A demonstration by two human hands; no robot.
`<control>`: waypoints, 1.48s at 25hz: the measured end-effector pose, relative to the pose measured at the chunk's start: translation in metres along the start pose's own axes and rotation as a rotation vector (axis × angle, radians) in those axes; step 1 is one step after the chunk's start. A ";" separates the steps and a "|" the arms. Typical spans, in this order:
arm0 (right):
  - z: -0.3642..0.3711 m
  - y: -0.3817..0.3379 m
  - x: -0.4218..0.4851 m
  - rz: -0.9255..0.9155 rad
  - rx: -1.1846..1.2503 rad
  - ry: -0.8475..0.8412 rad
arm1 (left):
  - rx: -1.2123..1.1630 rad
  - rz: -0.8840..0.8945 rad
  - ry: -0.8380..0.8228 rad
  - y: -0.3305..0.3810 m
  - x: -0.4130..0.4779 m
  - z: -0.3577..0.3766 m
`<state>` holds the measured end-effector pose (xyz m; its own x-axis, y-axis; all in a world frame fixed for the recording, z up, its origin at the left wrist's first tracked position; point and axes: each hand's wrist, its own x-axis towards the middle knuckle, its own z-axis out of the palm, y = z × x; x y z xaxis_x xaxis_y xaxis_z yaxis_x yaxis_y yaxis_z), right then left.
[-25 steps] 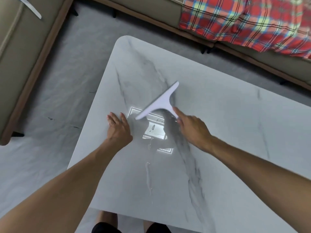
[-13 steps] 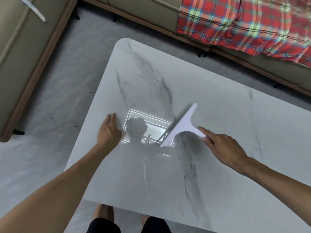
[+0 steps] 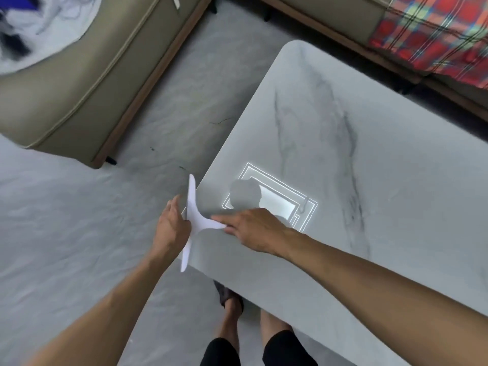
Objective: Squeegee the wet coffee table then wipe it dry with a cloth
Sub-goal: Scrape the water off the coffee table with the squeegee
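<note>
A white T-shaped squeegee [image 3: 194,217] stands at the left edge of the marble-patterned coffee table [image 3: 369,180], its blade running along that edge. My right hand [image 3: 253,228] holds its handle from the table side. Just off the edge, my left hand [image 3: 171,225] is cupped against the outer side of the blade, fingers together. A bright ceiling-light reflection shows on the tabletop just behind my right hand. No cloth lies on the table.
A beige sofa [image 3: 87,83] stands at the upper left with white and dark fabric [image 3: 34,19] on it. Another sofa section along the top right carries a red plaid blanket [image 3: 435,35]. Grey floor [image 3: 66,220] lies left of the table. My legs are below the near edge.
My right hand has dragged the squeegee leftwards across the table to its left edge. My left hand has left the tabletop and now sits against the blade, off the edge.
</note>
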<state>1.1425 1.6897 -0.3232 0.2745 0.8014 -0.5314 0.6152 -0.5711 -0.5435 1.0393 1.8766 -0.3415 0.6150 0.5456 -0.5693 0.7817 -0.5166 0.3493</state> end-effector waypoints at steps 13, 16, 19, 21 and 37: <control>0.027 0.127 -0.228 0.756 -0.032 0.314 | 0.363 0.109 -0.170 0.007 -0.026 0.053; 0.027 0.120 -0.248 0.823 -0.017 0.322 | 0.332 0.133 -0.105 0.007 -0.025 0.048; 0.017 0.082 -0.212 0.738 0.068 0.378 | 0.079 0.078 -0.044 -0.006 -0.025 0.033; 0.018 0.046 -0.162 0.574 0.070 0.357 | -0.070 -0.020 0.019 -0.023 -0.027 0.021; 0.067 0.028 -0.123 0.369 -0.026 0.262 | 0.091 0.131 -0.165 -0.036 -0.052 0.041</control>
<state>1.0762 1.5631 -0.3166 0.6550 0.5645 -0.5023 0.4583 -0.8253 -0.3299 0.9749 1.8399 -0.3550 0.6793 0.3583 -0.6404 0.6792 -0.6374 0.3638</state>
